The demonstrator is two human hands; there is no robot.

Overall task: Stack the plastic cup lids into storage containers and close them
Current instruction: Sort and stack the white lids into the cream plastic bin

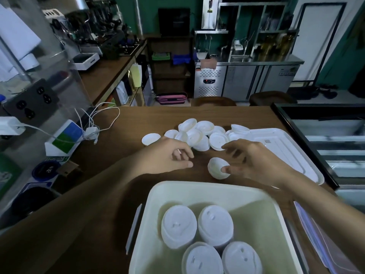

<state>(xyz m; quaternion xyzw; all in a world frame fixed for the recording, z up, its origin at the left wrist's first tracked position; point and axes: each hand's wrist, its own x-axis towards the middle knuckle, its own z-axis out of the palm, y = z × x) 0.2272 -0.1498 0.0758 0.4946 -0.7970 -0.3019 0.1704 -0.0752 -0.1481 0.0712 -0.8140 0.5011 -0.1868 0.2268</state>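
While the left hand point(169, 155) hangs loosely curled, empty, beside the heap of round white plastic cup lids point(199, 133) on the brown wooden counter point(142, 117), the right hand point(254, 161) (fingers relaxed) lays its thumb on one stray lid point(215, 168).

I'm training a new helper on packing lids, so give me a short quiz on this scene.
1. How many stacks of lids stand in the storage container?
2. True or false: the white flat cover is on the container.
3. Whose thumb touches the single lid lying apart from the pile? A left hand, B right hand.
Key: 1 four; 2 false, it lies on the table at the right; 3 B.
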